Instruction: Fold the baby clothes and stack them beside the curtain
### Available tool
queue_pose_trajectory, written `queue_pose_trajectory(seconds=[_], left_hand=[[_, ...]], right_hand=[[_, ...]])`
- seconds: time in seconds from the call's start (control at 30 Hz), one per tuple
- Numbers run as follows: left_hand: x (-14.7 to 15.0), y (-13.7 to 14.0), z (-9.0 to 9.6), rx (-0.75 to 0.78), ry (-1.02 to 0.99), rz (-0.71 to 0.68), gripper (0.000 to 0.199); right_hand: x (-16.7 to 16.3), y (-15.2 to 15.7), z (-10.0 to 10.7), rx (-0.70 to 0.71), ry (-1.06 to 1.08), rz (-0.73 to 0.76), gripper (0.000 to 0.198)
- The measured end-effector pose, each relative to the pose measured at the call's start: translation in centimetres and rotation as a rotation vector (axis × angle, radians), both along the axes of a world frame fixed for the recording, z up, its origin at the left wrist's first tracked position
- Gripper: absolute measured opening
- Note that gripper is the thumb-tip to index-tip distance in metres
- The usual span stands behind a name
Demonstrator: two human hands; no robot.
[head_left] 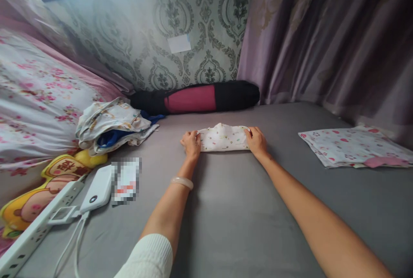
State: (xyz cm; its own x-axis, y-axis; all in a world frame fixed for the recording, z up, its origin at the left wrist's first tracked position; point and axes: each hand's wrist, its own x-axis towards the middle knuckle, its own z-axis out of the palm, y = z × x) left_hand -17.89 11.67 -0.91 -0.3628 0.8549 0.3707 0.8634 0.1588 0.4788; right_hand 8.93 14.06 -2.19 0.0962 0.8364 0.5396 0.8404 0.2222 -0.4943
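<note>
A white cloth with a small coloured print lies folded into a wide, low bundle on the grey sheet, with thin edging at its upper corners. My left hand grips its left end, fingers curled over the edge. At the opposite end, my right hand is closed on the upper right corner, thumb and fingers together. The cloth's exact kind cannot be made out. A pale bangle circles my left wrist.
To the right lies a folded heart-print cloth. On the left are a heap of printed clothes, a yellow plush toy, a power strip, a white power bank and cables. A black and red roll lies along the patterned wall.
</note>
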Motion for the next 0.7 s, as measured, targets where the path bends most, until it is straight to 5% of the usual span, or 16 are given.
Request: queue_pose_trajectory(seconds=[0.47, 0.7], left_hand=[[-0.7, 2.6, -1.4, -0.192, -0.054, 0.015, 0.028], [-1.0, 3.2, -1.6, -0.205, -0.145, 0.078, 0.031]], right_hand=[[0.3, 2.0, -0.3, -0.445, -0.027, -0.225, 0.034], [0.0, 2.2, -0.1, -0.413, 0.003, -0.271, 0.034]])
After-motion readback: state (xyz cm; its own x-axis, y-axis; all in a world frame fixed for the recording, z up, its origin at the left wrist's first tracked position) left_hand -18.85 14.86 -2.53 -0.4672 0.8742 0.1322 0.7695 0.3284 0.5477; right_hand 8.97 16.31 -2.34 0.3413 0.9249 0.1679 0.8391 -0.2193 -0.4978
